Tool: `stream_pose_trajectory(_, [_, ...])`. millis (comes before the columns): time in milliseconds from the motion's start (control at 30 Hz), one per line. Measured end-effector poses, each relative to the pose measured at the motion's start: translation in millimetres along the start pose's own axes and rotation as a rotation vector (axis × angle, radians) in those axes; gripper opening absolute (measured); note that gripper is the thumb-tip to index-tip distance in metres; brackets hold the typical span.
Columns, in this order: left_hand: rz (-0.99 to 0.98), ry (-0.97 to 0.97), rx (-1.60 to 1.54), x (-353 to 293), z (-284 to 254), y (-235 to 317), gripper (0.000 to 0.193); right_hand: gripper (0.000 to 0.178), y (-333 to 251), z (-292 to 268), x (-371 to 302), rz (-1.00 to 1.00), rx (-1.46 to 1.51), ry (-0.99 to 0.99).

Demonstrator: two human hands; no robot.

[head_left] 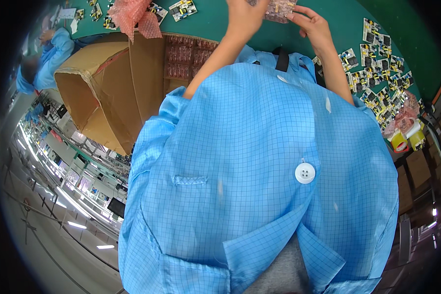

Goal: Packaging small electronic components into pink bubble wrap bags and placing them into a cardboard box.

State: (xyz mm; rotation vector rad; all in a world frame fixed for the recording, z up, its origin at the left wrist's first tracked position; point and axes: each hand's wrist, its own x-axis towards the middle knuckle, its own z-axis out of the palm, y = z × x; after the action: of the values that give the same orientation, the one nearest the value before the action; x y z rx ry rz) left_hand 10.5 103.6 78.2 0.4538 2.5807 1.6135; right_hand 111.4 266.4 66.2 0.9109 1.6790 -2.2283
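Coat [220, 122] closest, blue check, big white button [305, 173]. Then a bubble-wrapped piece [281, 9] up at the top edge, corner pinched by the right hand [316, 30], with the left hand [247, 17] at its other side, partly cut off, can't tell that grip. Open cardboard box [115, 78] off left, loose circuit boards [365, 78] right on green table [345, 29], co-worker's blue sleeve [61, 46] way back left.

Single head-worn fisheye view, looking steeply down the wearer's front, blue coat [240, 142] very near and filling the centre, hands [318, 32] and worktop [345, 24] farther off at the upper edge
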Motion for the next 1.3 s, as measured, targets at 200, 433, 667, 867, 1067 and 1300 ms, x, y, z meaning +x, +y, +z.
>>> stream_pose_trajectory(200, [-0.540,-0.292,-0.570,1,4,-28,0.042,0.025,-1,6,1,-0.041,0.142,-0.053])
stream_pose_trajectory(433, [-0.480,-0.462,-0.587,3,-7,-31,0.035,0.024,-9,5,3,-0.021,0.057,-0.177])
stream_pose_trajectory(667, [-0.744,-0.301,-0.559,8,-1,-19,0.039,0.012,-16,24,11,-0.031,0.111,-0.043])
stream_pose_trajectory(867, [-0.821,-0.002,-0.614,26,-10,-48,0.039,0.012,-21,19,85,-0.229,-0.252,-0.007])
stream_pose_trajectory(1067, [-0.231,0.086,0.246,53,-84,-65,0.045,0.010,-57,15,160,-0.340,-0.593,-0.016])
stream_pose_trajectory(1300, [0.048,0.106,0.127,135,-142,-76,0.049,0.038,-101,5,197,-0.550,-0.705,0.401])
